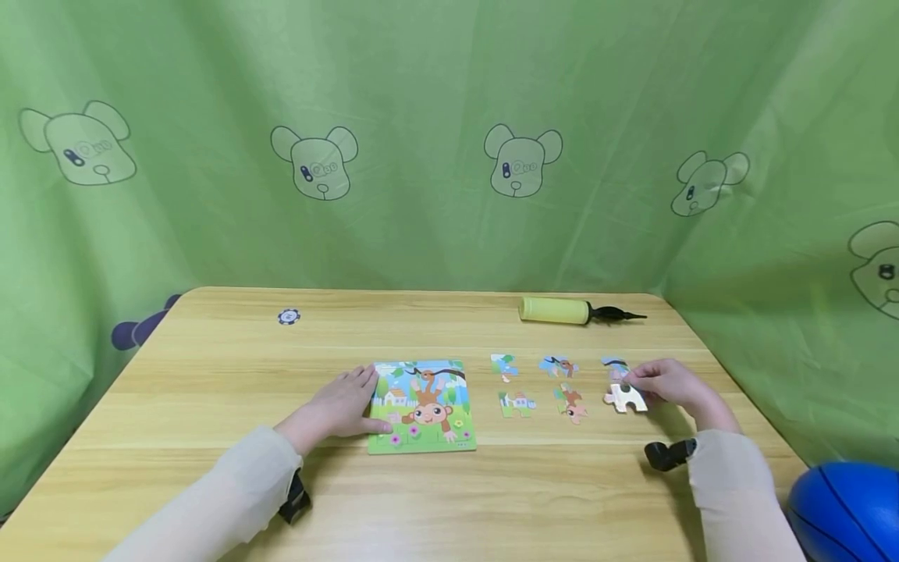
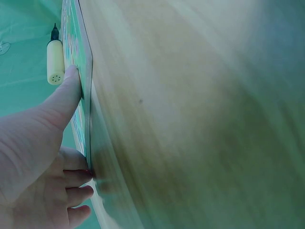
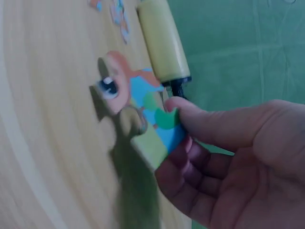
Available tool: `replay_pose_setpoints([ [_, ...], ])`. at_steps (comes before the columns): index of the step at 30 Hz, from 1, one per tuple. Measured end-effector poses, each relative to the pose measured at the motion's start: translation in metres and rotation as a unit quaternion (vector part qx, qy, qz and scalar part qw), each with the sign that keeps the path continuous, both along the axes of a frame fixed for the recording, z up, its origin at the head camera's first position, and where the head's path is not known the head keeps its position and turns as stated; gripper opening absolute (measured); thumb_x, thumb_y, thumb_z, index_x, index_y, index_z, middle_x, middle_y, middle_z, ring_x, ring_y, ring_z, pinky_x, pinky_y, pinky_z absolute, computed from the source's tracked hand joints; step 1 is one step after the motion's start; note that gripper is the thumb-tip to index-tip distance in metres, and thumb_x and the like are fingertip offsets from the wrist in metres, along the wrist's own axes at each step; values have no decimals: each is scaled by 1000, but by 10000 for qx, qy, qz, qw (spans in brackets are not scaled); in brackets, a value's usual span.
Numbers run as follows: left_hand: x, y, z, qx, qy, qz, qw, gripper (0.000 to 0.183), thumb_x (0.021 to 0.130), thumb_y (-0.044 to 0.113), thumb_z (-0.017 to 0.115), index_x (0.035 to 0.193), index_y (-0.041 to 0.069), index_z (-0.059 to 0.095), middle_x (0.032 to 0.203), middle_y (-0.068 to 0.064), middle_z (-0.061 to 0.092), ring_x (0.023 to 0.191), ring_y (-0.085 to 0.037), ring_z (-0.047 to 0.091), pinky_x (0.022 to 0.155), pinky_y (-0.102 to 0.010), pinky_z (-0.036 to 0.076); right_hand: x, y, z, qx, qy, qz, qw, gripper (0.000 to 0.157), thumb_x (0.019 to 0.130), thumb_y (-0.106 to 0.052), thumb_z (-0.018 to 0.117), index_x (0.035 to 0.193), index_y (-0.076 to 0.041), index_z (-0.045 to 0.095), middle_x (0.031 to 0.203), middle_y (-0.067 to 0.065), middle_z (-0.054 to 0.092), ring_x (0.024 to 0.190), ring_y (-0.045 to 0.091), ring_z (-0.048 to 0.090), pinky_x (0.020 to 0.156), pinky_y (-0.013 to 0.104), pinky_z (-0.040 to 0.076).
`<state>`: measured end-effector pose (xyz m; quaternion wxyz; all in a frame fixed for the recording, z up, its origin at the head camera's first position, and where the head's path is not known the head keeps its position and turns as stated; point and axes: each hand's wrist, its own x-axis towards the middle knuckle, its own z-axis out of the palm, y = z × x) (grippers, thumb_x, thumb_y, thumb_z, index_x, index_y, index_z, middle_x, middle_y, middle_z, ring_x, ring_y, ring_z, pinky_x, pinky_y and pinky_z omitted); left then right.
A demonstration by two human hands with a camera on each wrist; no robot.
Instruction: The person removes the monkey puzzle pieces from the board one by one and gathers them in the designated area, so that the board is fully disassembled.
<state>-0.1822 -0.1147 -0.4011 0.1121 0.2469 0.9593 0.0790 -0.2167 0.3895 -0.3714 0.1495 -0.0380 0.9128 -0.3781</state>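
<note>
On my feeds the board [image 1: 426, 404] lies flat on the table [image 1: 449, 507], and the left hand [image 1: 342, 404] rests spread at its left edge, thumb on the board's monkey picture. Well to the right of the board, I see the right hand [image 1: 672, 384] narrowed, thumb and fingers pinching a tilted piece [image 1: 621, 396], with five loose pieces [image 1: 559, 365] in two rows to the board's right. Beyond the board I make out a pump [image 1: 555, 311] rightward and a chip [image 1: 289, 316] leftward; a ball [image 1: 846, 511] sits far to its right, closer in.
</note>
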Motion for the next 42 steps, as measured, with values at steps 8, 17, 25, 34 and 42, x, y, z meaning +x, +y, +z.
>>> replay_pose_setpoints([
  [8,0,0,0,3,5,7,10000,92,82,57,56,138,-11,29,145,-25,23,133,-37,21,108,-46,19,-4,20,-13,260,-61,21,9996,24,93,-8,53,94,15,61,68,-2,55,58,9,47,53,24,43],
  [17,1,0,0,28,17,28,10000,92,82,57,57,138,-11,30,145,-25,23,133,-38,21,108,-46,18,-3,29,-15,433,-22,-122,9990,27,92,-6,52,103,18,57,80,3,63,66,11,54,57,25,48],
  [25,1,0,0,-8,32,19,10000,92,82,58,56,138,-10,30,145,-25,23,133,-37,22,108,-46,19,-2,29,-13,384,-83,-200,9990,28,93,-5,51,107,18,55,84,6,64,70,12,55,59,27,49],
  [34,1,0,1,15,37,34,10000,92,82,57,57,138,-11,29,145,-25,23,133,-38,21,108,-46,18,-1,18,-5,368,161,-195,9990,33,95,-14,52,105,17,56,77,5,59,67,16,52,61,30,46],
  [42,4,2,1,153,159,18,9998,90,81,54,59,136,-12,32,144,-26,25,132,-39,23,108,-47,19,-3,-23,10,-102,584,106,9982,43,95,-26,53,119,9,53,83,14,55,75,26,51,70,40,48],
])
